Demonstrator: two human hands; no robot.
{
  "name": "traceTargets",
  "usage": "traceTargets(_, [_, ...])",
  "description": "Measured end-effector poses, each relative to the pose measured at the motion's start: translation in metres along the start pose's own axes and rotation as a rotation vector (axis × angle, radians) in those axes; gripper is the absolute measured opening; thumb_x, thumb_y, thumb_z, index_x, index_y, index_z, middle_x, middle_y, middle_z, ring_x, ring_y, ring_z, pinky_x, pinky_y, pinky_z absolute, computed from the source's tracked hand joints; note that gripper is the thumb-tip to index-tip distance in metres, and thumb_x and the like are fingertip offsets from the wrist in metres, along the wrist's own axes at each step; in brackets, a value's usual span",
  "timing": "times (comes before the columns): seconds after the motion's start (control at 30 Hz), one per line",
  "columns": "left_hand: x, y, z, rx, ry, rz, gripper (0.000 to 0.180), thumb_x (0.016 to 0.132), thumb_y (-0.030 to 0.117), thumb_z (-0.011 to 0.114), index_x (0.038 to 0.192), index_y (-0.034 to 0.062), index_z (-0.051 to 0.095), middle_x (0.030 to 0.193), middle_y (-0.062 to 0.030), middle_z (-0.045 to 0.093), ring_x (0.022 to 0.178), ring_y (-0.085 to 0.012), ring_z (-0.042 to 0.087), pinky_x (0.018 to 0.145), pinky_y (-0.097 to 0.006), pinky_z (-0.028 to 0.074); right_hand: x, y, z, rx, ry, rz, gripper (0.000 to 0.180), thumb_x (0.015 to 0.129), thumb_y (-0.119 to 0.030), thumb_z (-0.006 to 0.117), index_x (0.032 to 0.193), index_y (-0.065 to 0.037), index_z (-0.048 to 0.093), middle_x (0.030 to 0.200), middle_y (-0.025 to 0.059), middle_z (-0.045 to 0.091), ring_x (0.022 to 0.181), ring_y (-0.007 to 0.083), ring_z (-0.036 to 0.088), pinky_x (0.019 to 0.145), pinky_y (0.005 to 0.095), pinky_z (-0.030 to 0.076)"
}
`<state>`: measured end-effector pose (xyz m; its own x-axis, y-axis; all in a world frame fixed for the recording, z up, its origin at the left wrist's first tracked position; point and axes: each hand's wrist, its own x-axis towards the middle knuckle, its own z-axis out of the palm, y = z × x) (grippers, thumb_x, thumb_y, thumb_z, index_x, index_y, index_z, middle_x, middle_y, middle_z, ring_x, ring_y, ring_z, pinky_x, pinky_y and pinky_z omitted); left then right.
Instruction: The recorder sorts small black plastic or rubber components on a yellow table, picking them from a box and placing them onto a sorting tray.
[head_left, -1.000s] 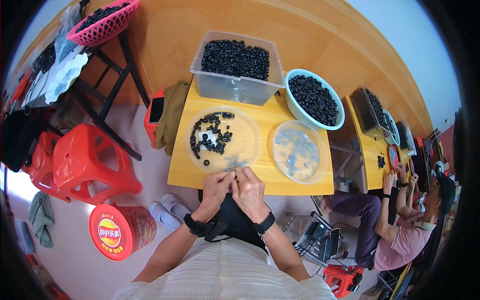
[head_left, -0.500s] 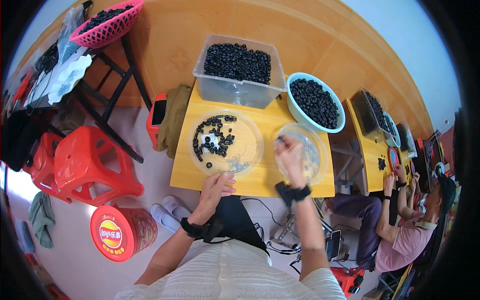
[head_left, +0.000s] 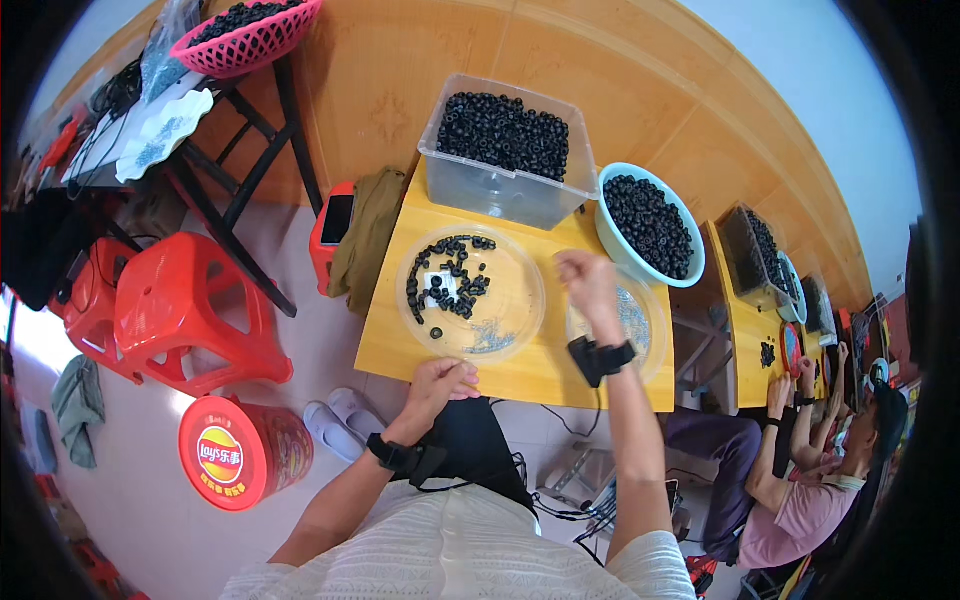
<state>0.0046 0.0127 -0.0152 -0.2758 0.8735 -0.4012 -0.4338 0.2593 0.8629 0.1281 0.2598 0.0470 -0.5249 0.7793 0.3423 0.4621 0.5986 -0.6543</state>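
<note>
My left hand (head_left: pixel 440 390) is at the near edge of the yellow table (head_left: pixel 530 372), its thumb and fingers pressed together. My right hand (head_left: pixel 592 288) is closed above the left rim of a shallow clear round tray (head_left: pixel 657 345) of small silvery pieces (head_left: pixel 633 322). Anything in either pinch is too small or hidden to make out. A second round clear tray (head_left: pixel 522 325), just beyond my left hand, holds black ring-shaped parts (head_left: pixel 462 300), a small white square and a patch of silvery pieces (head_left: pixel 490 338).
A clear bin (head_left: pixel 500 190) and a light-blue basin (head_left: pixel 690 270), both full of black parts, stand at the table's back. Red stools (head_left: pixel 200 310) and a red-lidded tub (head_left: pixel 222 455) are on the left floor. A co-worker (head_left: pixel 800 510) sits at another table on the right.
My right hand has lifted away from the silvery pieces toward the tray's far left rim. The fingers of my left hand have drawn together. The whole view has shifted slightly.
</note>
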Motion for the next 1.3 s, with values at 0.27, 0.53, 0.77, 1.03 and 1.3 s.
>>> traceTargets(0.27, [0.004,-0.002,0.0,-0.023,0.009,-0.026,0.024,0.087,0.019,0.052,0.091,-0.0036,0.059,0.08,-0.0116,0.062,0.065,-0.0181,0.064,0.061,-0.024,0.05,-0.021,-0.028,0.075,-0.063,-0.225,-0.003,0.017,0.068,0.0,0.056,0.082,-0.002,0.065,0.074,0.0179,0.062,0.07,0.0313,0.062,0.065,0.0368,0.049])
traceTargets(0.53, [0.004,-0.003,0.0,-0.047,0.029,-0.04,0.023,0.086,0.017,0.052,0.092,-0.0039,0.059,0.081,-0.0123,0.062,0.065,-0.0188,0.064,0.061,-0.024,0.05,-0.015,-0.025,0.085,-0.043,-0.162,-0.009,0.019,0.068,0.003,0.053,0.083,-0.001,0.065,0.075,0.02,0.062,0.072,0.033,0.061,0.067,0.0377,0.048])
traceTargets(0.77, [0.003,-0.002,0.001,-0.04,0.02,-0.032,0.025,0.087,0.017,0.051,0.094,-0.0063,0.059,0.082,-0.0137,0.062,0.065,-0.0194,0.064,0.062,-0.025,0.051,-0.017,-0.028,0.083,-0.047,-0.271,-0.019,0.015,0.064,0.0,0.061,0.079,0.0,0.063,0.075,0.018,0.061,0.071,0.0322,0.06,0.066,0.0374,0.048])
traceTargets(1.03, [0.005,-0.004,0.001,-0.029,0.018,-0.018,0.025,0.088,0.017,0.05,0.094,-0.0064,0.059,0.081,-0.0138,0.062,0.064,-0.0186,0.064,0.061,-0.024,0.051,-0.019,-0.036,0.084,-0.184,-0.302,-0.083,0.015,0.063,-0.004,0.066,0.077,-0.001,0.064,0.08,0.0172,0.06,0.078,0.0327,0.059,0.07,0.0385,0.048])
traceTargets(1.3, [0.005,-0.005,0.0,-0.042,0.017,-0.009,0.022,0.086,0.016,0.053,0.091,-0.0048,0.059,0.08,-0.0122,0.061,0.063,-0.0189,0.063,0.062,-0.026,0.053,-0.021,-0.031,0.088,-0.218,-0.335,-0.127,0.014,0.069,-0.004,0.063,0.081,0.001,0.061,0.081,0.0191,0.058,0.081,0.0356,0.057,0.073,0.0399,0.046])
